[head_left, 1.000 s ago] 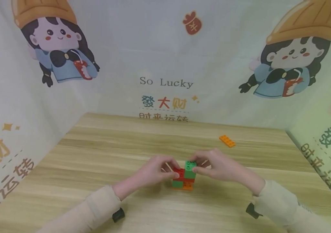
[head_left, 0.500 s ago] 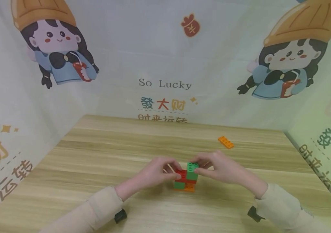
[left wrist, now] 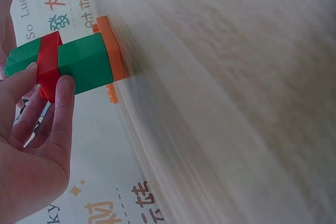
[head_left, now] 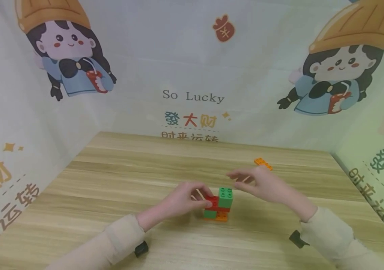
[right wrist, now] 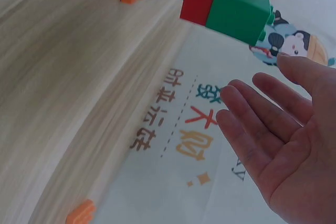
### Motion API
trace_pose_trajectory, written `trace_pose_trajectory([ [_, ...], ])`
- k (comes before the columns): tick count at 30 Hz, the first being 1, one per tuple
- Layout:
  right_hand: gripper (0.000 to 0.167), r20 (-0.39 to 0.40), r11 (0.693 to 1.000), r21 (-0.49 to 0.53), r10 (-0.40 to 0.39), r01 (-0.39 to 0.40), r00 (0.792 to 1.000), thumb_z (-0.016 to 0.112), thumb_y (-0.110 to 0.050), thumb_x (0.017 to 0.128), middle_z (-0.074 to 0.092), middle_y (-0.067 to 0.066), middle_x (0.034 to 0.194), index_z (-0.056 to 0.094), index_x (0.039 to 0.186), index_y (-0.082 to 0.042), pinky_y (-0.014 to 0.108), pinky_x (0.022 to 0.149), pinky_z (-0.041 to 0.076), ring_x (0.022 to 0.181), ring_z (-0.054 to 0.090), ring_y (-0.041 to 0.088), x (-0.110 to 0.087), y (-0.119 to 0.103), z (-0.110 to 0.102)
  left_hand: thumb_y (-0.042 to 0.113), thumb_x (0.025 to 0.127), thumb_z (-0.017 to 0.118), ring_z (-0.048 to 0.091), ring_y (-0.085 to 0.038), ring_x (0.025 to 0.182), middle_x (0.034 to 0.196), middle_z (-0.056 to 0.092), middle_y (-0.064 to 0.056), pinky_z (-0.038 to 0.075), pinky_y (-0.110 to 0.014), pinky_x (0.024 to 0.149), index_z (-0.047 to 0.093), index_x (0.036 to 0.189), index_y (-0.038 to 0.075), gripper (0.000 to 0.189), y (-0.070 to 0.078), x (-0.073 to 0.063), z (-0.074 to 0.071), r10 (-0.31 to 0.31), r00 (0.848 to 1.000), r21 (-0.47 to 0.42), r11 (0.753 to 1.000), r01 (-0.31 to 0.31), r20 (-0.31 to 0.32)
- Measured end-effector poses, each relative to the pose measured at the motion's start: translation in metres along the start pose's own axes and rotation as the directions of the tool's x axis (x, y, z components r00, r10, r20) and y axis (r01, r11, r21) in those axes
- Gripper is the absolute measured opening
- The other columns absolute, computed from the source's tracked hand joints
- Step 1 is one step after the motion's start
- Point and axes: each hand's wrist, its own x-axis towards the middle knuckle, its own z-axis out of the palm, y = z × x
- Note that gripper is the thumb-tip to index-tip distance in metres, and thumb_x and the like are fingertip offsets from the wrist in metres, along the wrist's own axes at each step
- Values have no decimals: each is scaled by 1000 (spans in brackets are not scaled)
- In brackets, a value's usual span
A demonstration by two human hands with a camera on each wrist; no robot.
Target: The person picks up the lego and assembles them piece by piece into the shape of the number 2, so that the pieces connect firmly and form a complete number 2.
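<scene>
A small stack of toy building blocks stands on the table. At its base lies an orange plate (head_left: pixel 223 217), bearing a lower green block (left wrist: pixel 86 62) on its left part. Above that sits a red block (head_left: pixel 216 202), and an upper green block (head_left: pixel 226 197) rests on the red one's right end. My left hand (head_left: pixel 186 200) pinches the red block's left end between thumb and fingers. My right hand (head_left: pixel 262 183) is held up to the right of the stack, apart from it, its fingers loosely extended with nothing in them.
A second orange plate (head_left: pixel 258 161) lies farther back on the right of the wooden table (head_left: pixel 127 165), partly covered by my right hand in the head view. Printed cloth (head_left: pixel 137 67) hangs behind and along both sides.
My right hand has let go of the upper green block and moved up and to the right. The left hand keeps its hold on the red block.
</scene>
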Motion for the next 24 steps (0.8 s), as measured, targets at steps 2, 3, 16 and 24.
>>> trace_pose_trajectory([
  [2, 31, -29, 1000, -5, 4, -4, 1000, 65, -18, 96, 73, 6, 118, 66, 126, -10, 30, 84, 60, 98, 70, 16, 1, 4, -3, 12, 87, 74, 68, -11, 81, 103, 73, -8, 58, -19, 75, 69, 102, 8, 17, -1, 0, 0, -1, 1000, 0, 1000, 1, 2],
  [3, 31, -43, 1000, -5, 9, -9, 999, 64, -17, 96, 73, 7, 117, 66, 126, -9, 30, 84, 60, 98, 70, 17, 1, 7, -5, 13, 87, 74, 68, -11, 81, 103, 73, -8, 58, -19, 75, 69, 102, 8, 17, -1, 0, 0, 0, 1000, 3, 1000, 0, 2],
  [16, 36, -235, 991, -74, 89, -109, 968, 66, -17, 95, 70, 21, 121, 64, 128, -6, 42, 79, 62, 97, 72, 33, 8, 51, -18, 12, 88, 73, 68, -11, 83, 105, 73, -8, 58, -17, 74, 69, 104, 8, 17, 3, -2, 0, 14, 1000, 25, 1000, -14, 4],
  [24, 47, -303, 986, -141, 48, -94, 952, 70, -15, 91, 55, 22, 142, 57, 135, -4, 57, 101, 50, 131, 51, 43, 11, 80, -19, 13, 88, 74, 67, -10, 81, 102, 73, -7, 57, -17, 74, 69, 104, 9, 16, 3, -1, 0, 15, 1000, 36, 999, -15, -1],
])
